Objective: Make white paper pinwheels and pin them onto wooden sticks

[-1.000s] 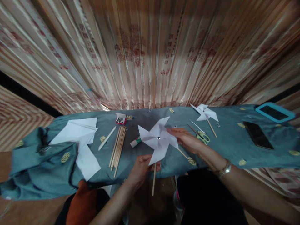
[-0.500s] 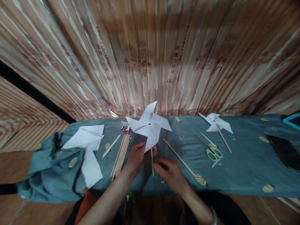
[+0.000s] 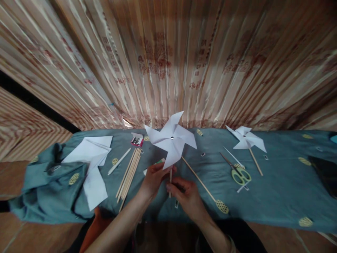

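Observation:
A white paper pinwheel (image 3: 171, 139) with a metal pin at its centre stands upright on a thin wooden stick. My left hand (image 3: 153, 178) pinches the lowest blade where it meets the stick. My right hand (image 3: 186, 196) is closed round the stick's lower end, just right of the left hand. Both hands hover over the near edge of the teal cloth (image 3: 276, 186).
A second pinwheel (image 3: 246, 140) lies at the right, with green-handled scissors (image 3: 238, 172) beside it. A loose stick (image 3: 200, 182) lies right of my hands. A bundle of sticks (image 3: 130, 172), white paper sheets (image 3: 91, 158) and a small pin box (image 3: 137, 141) lie at the left. A curtain hangs behind.
The pinwheel went from lying flat on the cloth to upright on its stick. My right hand left the blade and came down to grip the stick. The view shifted slightly.

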The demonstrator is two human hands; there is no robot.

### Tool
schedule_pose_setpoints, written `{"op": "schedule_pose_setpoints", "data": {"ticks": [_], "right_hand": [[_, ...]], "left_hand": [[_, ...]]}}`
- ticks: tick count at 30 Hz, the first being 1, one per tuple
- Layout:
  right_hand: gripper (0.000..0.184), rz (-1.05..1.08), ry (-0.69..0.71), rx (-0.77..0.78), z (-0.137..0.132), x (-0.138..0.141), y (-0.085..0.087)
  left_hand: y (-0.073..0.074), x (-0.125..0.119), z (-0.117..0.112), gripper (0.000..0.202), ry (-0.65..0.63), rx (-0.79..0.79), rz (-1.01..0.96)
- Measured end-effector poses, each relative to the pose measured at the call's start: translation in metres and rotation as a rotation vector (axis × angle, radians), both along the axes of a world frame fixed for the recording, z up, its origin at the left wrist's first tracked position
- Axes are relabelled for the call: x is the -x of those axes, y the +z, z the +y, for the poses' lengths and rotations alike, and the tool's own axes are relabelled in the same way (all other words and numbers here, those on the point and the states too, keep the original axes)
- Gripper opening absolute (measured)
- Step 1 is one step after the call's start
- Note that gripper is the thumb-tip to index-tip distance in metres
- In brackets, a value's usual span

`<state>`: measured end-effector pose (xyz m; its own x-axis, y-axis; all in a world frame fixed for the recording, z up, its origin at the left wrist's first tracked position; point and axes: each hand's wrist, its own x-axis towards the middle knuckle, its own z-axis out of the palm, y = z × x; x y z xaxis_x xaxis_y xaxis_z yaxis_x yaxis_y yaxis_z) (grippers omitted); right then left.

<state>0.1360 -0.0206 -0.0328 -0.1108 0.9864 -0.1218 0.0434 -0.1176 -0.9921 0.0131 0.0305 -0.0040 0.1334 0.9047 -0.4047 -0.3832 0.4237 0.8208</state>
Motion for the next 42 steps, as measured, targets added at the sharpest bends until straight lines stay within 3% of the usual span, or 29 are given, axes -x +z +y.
{"op": "schedule_pose_setpoints", "data": {"ticks": [7, 12, 17, 20, 25, 31, 38, 42], "right_hand": [[0.020, -0.020, -0.073, -0.030, 0.007, -0.013, 0.004], [0.022, -0.130, -0.121, -0.131, 0.011, -0.037, 0.016], [0.031, -0.320, -0.570, -0.265, 0.021, -0.098, 0.020], [0.041, -0.305, -0.679, -0.363, 0.027, -0.123, 0.014], [0.036, -0.100, -0.635, -0.366, 0.032, -0.126, 0.009], [0.021, -0.071, -0.610, -0.290, 0.035, -0.113, 0.015], [0.029, 0.119, -0.368, -0.182, 0.029, -0.088, 0.007], [0.025, 0.226, -0.294, -0.103, 0.028, -0.074, 0.011]], "left_hand": [[-0.011, -0.015, -0.005, 0.031, 0.026, -0.027, 0.078], [-0.005, -0.027, -0.005, 0.027, 0.019, -0.097, 0.123], [-0.003, -0.039, -0.008, 0.029, -0.022, -0.101, 0.161], [-0.009, -0.045, -0.011, 0.027, -0.068, -0.074, 0.185], [-0.015, -0.053, -0.013, 0.025, -0.127, -0.073, 0.217], [-0.014, -0.053, -0.010, 0.017, -0.118, -0.124, 0.217], [-0.016, -0.046, -0.007, 0.016, -0.083, -0.165, 0.247], [-0.015, -0.045, -0.007, 0.016, -0.102, -0.194, 0.237]]}}
